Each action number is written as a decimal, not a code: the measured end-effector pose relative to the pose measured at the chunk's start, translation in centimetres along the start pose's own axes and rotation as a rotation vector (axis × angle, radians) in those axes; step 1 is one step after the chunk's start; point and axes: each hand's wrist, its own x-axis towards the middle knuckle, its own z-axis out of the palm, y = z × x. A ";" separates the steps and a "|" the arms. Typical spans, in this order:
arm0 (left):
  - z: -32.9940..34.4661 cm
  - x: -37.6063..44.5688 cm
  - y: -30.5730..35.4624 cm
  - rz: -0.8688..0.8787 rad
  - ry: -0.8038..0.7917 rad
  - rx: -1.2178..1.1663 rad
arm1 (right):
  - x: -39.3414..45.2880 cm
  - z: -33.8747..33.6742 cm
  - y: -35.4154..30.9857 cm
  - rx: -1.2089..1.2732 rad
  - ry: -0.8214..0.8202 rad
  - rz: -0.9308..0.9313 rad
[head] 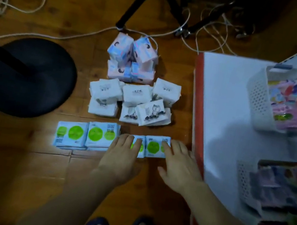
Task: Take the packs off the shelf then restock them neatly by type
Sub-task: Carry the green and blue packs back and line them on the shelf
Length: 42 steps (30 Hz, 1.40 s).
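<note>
Both hands lie flat, fingers straight, on the green packs (154, 146) at the right end of the near row on the floor: the left hand (120, 158) on one, the right hand (177, 168) on its neighbour. The row runs left to right across the person's front, and the shelf (233, 107) stands just to the right, so the right hand is nearer it. Two more green packs lie further left; white packs (132, 99) and pink packs (130, 60) sit beyond.

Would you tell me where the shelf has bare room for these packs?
The shelf is bare between its red edge and the white basket. Its right side is crowded: that basket and, nearer, another basket.
</note>
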 end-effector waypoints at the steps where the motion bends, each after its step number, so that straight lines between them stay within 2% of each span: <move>1: 1.8 1.5 -0.3 0.007 -0.004 -0.006 | 1.5 1.6 0.3 -0.004 -0.001 -0.002; 4: 6.2 6.1 -0.8 0.021 -0.042 0.035 | 5.9 5.8 1.6 -0.004 -0.026 0.010; 10: 11.1 13.0 -2.3 -0.031 -0.067 0.316 | 12.9 11.2 4.0 -0.034 -0.073 -0.033; 15: 13.9 14.0 -3.8 -0.098 -0.139 0.384 | 14.9 14.0 3.6 -0.082 -0.091 -0.079; 21: 11.9 12.2 -2.6 0.017 -0.105 0.339 | 13.1 12.5 2.4 -0.092 -0.014 -0.023; 28: 0.8 3.3 2.0 -0.005 -0.047 0.132 | 2.1 0.4 2.9 -0.107 0.041 -0.024; 42: -38.1 -20.1 6.6 -0.078 0.329 0.090 | -22.2 -38.5 -4.2 -0.169 0.344 -0.098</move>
